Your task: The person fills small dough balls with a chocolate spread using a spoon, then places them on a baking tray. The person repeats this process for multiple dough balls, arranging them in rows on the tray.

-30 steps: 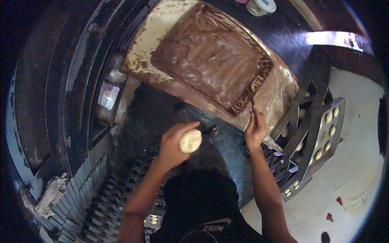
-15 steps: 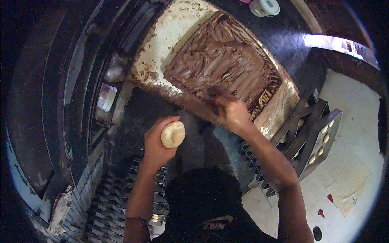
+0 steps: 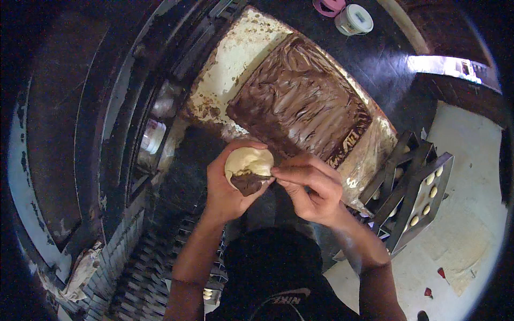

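Observation:
A round, pale ball of dough (image 3: pixel 249 160) sits in my left hand (image 3: pixel 219 184), whose fingers curl around its side. Dark brown chocolate filling (image 3: pixel 249 183) lies in the hollow at the dough's lower side. My right hand (image 3: pixel 315 187) pinches the dough's right edge between thumb and fingertips, close to the filling. Just beyond both hands, a thick, glossy slab of the same brown chocolate (image 3: pixel 305 96) covers much of a worn, stained tabletop (image 3: pixel 233 61). Whether the right fingers also hold a small tool is too hidden to tell.
Metal trays (image 3: pixel 423 198) with small dough pieces lean in a rack at the right. A white lidded bucket (image 3: pixel 354 20) and a pink container (image 3: pixel 329 6) stand beyond the table. Dark shelving (image 3: pixel 101 117) fills the left side, with a white tub (image 3: pixel 153 136) on it.
My right hand has come back from the chocolate slab to the dough and now pinches its edge. Brown filling now shows in the dough. My left hand has shifted slightly right and up.

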`<state>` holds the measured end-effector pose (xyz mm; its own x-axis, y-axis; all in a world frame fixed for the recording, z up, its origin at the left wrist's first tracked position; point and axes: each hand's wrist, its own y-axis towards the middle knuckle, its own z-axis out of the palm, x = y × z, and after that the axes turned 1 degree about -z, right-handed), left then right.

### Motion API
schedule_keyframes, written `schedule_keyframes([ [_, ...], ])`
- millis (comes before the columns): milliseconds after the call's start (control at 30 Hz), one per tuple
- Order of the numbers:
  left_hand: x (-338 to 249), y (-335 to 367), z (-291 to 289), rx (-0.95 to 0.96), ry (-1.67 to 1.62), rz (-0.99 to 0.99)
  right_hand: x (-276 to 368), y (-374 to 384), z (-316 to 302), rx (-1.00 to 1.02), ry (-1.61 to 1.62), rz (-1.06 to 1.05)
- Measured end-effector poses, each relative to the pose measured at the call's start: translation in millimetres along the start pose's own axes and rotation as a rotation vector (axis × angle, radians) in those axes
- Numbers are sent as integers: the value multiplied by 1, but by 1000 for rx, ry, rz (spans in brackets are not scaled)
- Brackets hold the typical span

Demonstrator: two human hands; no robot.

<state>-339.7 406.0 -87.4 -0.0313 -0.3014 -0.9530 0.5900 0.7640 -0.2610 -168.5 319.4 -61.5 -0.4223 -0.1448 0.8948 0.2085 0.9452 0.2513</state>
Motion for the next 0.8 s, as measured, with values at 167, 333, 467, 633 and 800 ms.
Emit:
schedule_keyframes([
  [167, 0, -11, 16, -26, -68, -26, -35, -70, -21, -107, -452, -119],
  [333, 15, -29, 30, -19, 55, 37, -143, -208, -75, -424, -599, 362],
  [467, 8, -43, 73, 127, 246, 279, -164, -240, -75, -673, -525, 460],
  [633, -17, -82, 168, 416, 408, 470, 28, -211, -76, -554, 954, 470],
  [800, -17, -124, 284, 413, 548, 470, 108, -271, -174, -808, 384, 454],
])
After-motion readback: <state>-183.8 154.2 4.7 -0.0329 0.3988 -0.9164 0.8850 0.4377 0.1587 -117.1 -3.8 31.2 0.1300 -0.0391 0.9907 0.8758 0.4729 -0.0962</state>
